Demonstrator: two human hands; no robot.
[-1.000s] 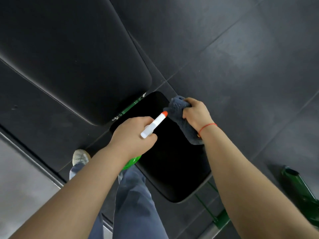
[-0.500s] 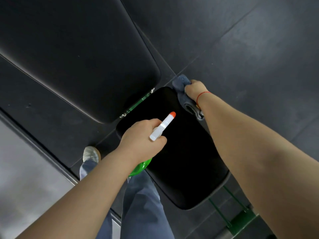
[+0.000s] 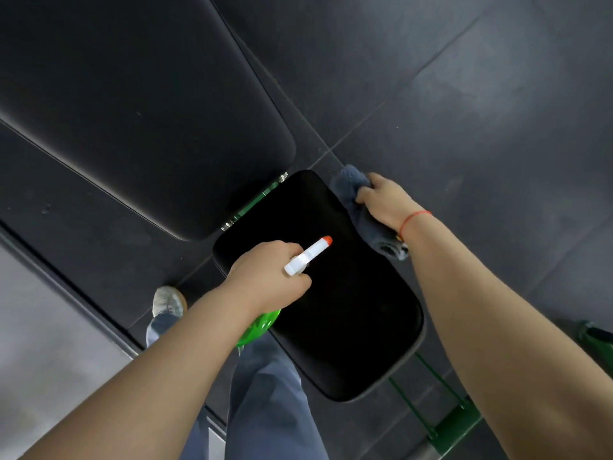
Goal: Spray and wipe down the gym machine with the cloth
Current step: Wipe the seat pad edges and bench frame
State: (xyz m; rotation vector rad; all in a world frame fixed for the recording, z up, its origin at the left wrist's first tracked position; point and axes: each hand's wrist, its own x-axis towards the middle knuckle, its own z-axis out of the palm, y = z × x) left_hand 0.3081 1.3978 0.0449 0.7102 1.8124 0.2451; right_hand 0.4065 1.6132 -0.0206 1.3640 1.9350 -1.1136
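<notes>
The gym machine has a small black seat pad (image 3: pixel 348 313) below me and a long black back pad (image 3: pixel 132 104) stretching up to the left. My left hand (image 3: pixel 265 280) grips a green spray bottle (image 3: pixel 260 327) over the seat, its white nozzle with an orange tip (image 3: pixel 308 255) pointing up and right. My right hand (image 3: pixel 384 200) holds a bunched grey cloth (image 3: pixel 360 207) against the seat pad's far right edge. Part of the cloth hangs below my wrist.
Dark rubber floor tiles (image 3: pixel 464 94) surround the machine. Green frame tubes (image 3: pixel 441 413) stick out under the seat at the lower right, and a green bar (image 3: pixel 255 200) joins the two pads. My leg (image 3: pixel 265 393) and shoe (image 3: pixel 167 300) stand left of the seat.
My right hand has dragged the cloth from the seat's top surface out to its far right edge. My left hand with the bottle stayed over the seat.
</notes>
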